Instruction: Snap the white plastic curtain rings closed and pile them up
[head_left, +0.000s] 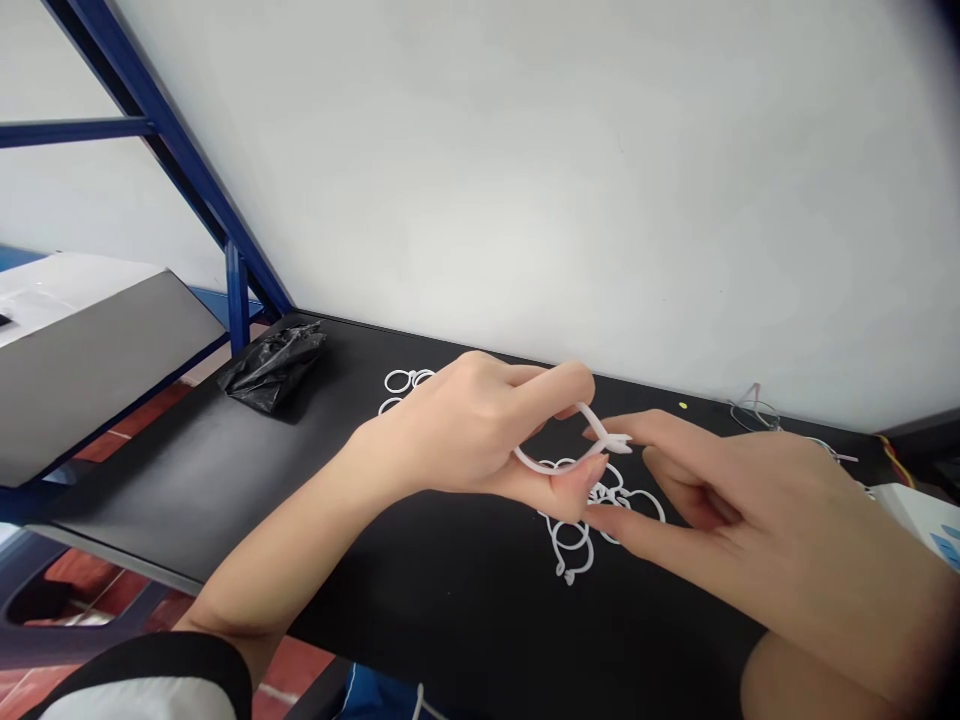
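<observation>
Right hand [780, 515]: part-open, contact unclear. Left hand [472, 425]: pinching ring [591, 421]. Step, seemingly: aligning ends [619, 442]; next needs steady pinch.

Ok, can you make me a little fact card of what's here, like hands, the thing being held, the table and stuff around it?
Left hand: holding a white ring between thumb and fingers
Right hand: thumb and forefinger apart, close to the ring's ends; touching or not, hard to tell
Under the hands: a pile of white rings on the black table
Beyond the left wrist: more white rings
Far left corner of table: crumpled black bag
Behind the table: pale wall
</observation>
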